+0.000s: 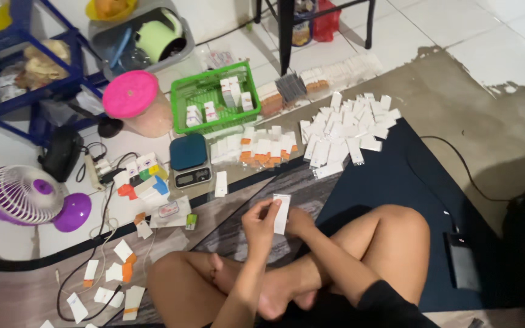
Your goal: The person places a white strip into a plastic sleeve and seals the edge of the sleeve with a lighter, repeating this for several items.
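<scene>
Sat cross-legged on the floor (pixel 505 54), on a dark mat (pixel 396 182). Held a small white carton (pixel 281 213) upright between both hands above the knees: left hand (pixel 261 222) closed on its left edge, fingers curled; right hand (pixel 299 222) closed behind its right side, mostly hidden by the carton. Ahead, a loose heap of white cartons (pixel 347 130) spread over the mat's far edge, with a row of white-and-orange packets (pixel 262 149) just beside it on the left. Further back, a green plastic basket (pixel 214 97), holding a few small white boxes (pixel 232 91) standing against its walls, the middle mostly bare. Left of the basket, a round tub with a pink lid (pixel 132 94), contents not discernible. Behind that, a grey bin (pixel 147 42) carrying a pale green jug (pixel 156 36) and some blue utensils. At top left, a blue shelf frame (pixel 25 79) stuffed with bags and rags. In front of the basket, a small digital scale (pixel 191 161) with a dark platform, nothing on it. Left of the scale, a cluster of coloured little boxes (pixel 144 179); nearer, flattened white-and-orange cartons (pixel 113 279) scattered over the floor among cables. A purple desk fan (pixel 28 197) at far left.
</scene>
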